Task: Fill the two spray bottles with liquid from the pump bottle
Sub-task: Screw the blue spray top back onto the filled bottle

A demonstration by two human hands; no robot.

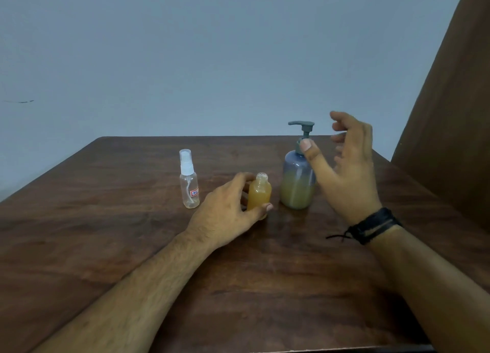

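Worktop (106,246): dark wood grain, against a pale blue-grey wall (185,47); brown curtain (456,114) at right.
Pump bottle (298,179): upright, partly full of yellowish liquid.
Uncapped spray bottle (259,193): amber liquid nearly to its neck.
Capped spray bottle (189,183): clear, empty, standing left.
Left hand (228,212): grasping the uncapped spray bottle.
Right hand (347,172): released, fingers spread beside the pump.

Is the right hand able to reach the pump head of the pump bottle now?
Probably yes. The right hand is open beside the pump bottle, thumb near its neck, and nothing lies between it and the pump head. The left hand holds the filled bottle lower down.
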